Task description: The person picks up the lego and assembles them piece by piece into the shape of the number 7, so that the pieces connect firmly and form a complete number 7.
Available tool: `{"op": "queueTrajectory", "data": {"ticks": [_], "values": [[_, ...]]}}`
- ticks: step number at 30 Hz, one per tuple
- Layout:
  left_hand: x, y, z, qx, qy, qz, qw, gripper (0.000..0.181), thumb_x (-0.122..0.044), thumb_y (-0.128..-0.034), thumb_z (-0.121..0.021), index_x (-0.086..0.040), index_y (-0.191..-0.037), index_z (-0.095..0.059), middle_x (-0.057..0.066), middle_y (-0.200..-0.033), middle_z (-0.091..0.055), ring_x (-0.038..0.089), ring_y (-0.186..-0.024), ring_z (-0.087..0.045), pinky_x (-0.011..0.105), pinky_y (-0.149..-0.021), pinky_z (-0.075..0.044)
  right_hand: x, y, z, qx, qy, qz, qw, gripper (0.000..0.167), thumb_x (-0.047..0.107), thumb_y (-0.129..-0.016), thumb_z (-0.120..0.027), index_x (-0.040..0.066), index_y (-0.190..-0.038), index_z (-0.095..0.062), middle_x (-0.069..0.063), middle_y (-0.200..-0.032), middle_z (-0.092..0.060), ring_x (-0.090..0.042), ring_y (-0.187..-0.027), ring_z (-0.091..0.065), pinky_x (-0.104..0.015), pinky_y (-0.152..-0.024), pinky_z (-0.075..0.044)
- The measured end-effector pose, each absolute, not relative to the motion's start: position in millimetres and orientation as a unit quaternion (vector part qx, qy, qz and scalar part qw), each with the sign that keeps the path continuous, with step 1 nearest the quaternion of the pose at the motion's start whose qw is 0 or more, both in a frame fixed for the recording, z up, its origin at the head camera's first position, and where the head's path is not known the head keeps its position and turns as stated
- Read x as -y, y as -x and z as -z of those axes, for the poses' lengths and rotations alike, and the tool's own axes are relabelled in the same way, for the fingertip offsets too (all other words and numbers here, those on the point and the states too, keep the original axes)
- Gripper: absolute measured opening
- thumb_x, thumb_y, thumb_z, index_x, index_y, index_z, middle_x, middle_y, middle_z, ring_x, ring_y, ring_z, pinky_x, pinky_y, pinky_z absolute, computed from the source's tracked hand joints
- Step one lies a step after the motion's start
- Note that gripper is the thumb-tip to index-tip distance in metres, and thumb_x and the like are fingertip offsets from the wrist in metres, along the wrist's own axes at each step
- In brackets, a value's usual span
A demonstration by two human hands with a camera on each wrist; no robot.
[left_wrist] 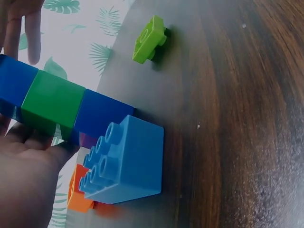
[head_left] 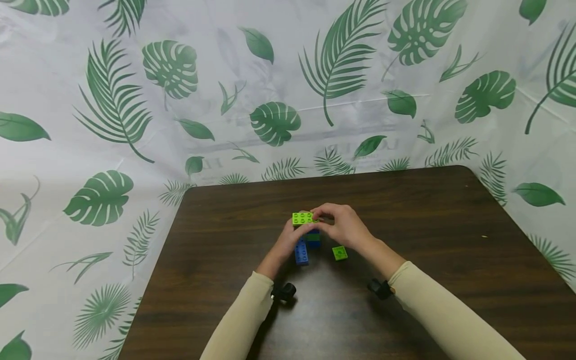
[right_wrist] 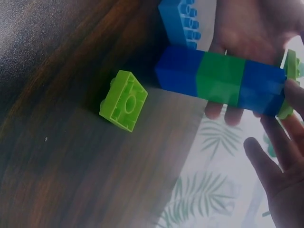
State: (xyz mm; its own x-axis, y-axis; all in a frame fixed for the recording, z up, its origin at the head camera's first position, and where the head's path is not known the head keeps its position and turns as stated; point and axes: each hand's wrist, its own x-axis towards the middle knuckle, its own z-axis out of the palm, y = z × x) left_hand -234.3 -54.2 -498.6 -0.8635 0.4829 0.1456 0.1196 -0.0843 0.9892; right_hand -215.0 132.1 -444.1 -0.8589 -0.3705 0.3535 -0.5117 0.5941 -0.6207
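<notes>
A tower of toy building bricks [right_wrist: 221, 78], blue, green and blue, stands on the table with a flat lime brick [head_left: 302, 218] across its top. My left hand [head_left: 283, 244] grips the tower from the left, its fingers passing behind it in the right wrist view. From the other side my right hand [head_left: 345, 229] pinches the lime brick's right end between thumb and fingers. Whether the lime brick is fully seated is hidden. Beside the tower's foot lies a light blue studded brick [left_wrist: 140, 159], apart from both hands.
A small square lime brick [head_left: 340, 253] lies right of the tower, its hollow underside showing in the right wrist view. Behind the light blue brick is an orange brick [left_wrist: 80, 192]. A leaf-patterned sheet [head_left: 279, 75] hangs behind the dark wooden table [head_left: 427, 215].
</notes>
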Motion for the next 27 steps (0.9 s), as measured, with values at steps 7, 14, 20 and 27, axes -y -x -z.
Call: {"op": "queueTrajectory", "data": {"ticks": [7,14,20,27], "values": [[50,222,474,-0.634,-0.168,-0.740,0.147,0.027,-0.017,-0.1051,-0.038,0.002,-0.114,-0.055,-0.003,-0.099,-0.058,0.009,-0.091,-0.056,0.063,-0.102,-0.034,-132,216,445,0.886,-0.247,-0.384,0.083,0.013,0.015,-0.085,-0.078,0.015,-0.095,-0.069,0.000,-0.112,-0.071,-0.022,-0.102,-0.068,-0.039,-0.086,-0.055],[50,223,472,-0.652,-0.183,-0.721,0.145,0.026,-0.020,-0.1055,-0.041,-0.001,-0.112,-0.057,-0.003,-0.100,-0.058,0.011,-0.091,-0.055,0.057,-0.098,-0.039,-133,216,445,0.886,-0.245,-0.382,0.094,0.013,0.015,-0.085,-0.079,0.017,-0.094,-0.070,0.002,-0.111,-0.071,-0.019,-0.100,-0.068,-0.038,-0.085,-0.055],[51,223,474,-0.651,-0.199,-0.718,0.142,0.027,-0.018,-0.1059,-0.039,0.001,-0.113,-0.056,-0.004,-0.100,-0.057,0.010,-0.092,-0.054,0.050,-0.095,-0.041,-133,215,445,0.889,-0.241,-0.380,0.090,0.012,0.016,-0.086,-0.078,0.016,-0.095,-0.070,0.001,-0.111,-0.071,-0.019,-0.101,-0.068,-0.038,-0.085,-0.055],[52,224,475,-0.649,-0.208,-0.718,0.142,0.030,-0.014,-0.1064,-0.037,0.009,-0.118,-0.052,-0.006,-0.098,-0.057,0.007,-0.091,-0.053,0.061,-0.097,-0.037,-133,215,446,0.883,-0.239,-0.394,0.085,0.012,0.014,-0.086,-0.077,0.014,-0.096,-0.071,-0.001,-0.113,-0.070,-0.021,-0.102,-0.068,-0.036,-0.082,-0.056]]}}
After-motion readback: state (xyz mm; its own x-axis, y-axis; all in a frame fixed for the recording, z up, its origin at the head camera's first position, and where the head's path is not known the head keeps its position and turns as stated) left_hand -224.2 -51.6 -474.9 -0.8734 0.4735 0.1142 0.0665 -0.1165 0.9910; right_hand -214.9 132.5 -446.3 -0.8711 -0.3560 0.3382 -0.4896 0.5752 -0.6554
